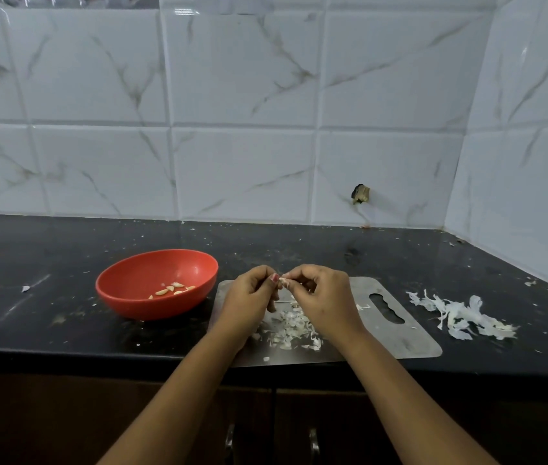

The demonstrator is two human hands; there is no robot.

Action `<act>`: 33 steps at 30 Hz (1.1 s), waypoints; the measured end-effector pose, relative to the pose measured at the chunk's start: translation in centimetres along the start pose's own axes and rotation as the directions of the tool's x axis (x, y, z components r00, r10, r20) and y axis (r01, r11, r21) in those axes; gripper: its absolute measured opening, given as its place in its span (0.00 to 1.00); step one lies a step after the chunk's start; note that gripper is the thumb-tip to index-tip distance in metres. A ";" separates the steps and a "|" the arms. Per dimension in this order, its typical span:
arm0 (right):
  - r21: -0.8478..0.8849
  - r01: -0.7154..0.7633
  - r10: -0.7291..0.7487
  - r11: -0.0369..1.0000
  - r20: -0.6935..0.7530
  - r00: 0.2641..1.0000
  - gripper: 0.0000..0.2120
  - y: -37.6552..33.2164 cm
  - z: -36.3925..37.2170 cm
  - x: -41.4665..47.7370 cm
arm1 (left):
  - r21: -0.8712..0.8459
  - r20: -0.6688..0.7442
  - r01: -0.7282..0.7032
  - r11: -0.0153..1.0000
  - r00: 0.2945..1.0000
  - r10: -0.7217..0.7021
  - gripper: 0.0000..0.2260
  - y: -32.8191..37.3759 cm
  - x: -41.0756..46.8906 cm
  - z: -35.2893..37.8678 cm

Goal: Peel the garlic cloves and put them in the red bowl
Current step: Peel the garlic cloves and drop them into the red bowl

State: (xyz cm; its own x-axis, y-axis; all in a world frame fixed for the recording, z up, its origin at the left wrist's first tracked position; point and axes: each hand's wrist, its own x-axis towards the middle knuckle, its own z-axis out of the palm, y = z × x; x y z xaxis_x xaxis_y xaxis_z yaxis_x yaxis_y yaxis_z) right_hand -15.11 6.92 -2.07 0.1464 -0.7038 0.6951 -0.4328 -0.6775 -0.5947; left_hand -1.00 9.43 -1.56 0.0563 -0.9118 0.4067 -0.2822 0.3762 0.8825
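Your left hand (249,297) and right hand (322,297) meet above the far edge of the metal board (410,344), fingers curled, and both pinch one garlic clove (284,281) between their fingertips. The clove is small and pale and sits in the air between the two hands (whether any skin remains on it cannot be told). Below the hands, a loose pile of skins (291,325) lies on the board. The board rests flat on the black counter (299,250), with its near edge overhanging the counter's front edge and its slotted handle to your right. The red bowl (151,273) stands on the counter just beside the board, to your left, and is tilted slightly. Several peeled cloves (172,289) lie at its bottom. A second heap of skins (460,317) lies on the counter to the right of the board, apart from it. A white tiled wall (232,129) rises behind the counter.
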 end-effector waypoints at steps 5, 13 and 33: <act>0.004 -0.017 0.017 1.000 -0.005 1.000 0.03 0.5 -0.3 0.0 | 0.362 -0.041 -0.084 0.928 0.993 0.106 0.09 0.5 -0.7 0.4; -0.029 -0.017 0.017 0.999 0.005 1.000 0.03 0.7 -0.1 -0.2 | 0.471 -0.019 -0.192 0.861 0.974 0.228 0.08 0.4 -0.9 0.4; 0.207 -0.126 0.111 0.970 0.081 0.990 0.04 0.3 -0.7 -0.2 | 0.609 0.046 -0.335 0.719 0.920 0.390 0.08 0.3 -1.2 0.6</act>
State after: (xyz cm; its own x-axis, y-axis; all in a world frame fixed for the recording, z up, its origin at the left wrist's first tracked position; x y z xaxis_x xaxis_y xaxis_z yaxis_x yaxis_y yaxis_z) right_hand -15.85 7.05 -2.12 0.1692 -0.7898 0.5896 -0.2546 -0.6129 -0.7480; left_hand -1.78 10.52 -1.88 -0.1020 -0.6993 0.7076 -0.8048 0.4761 0.3545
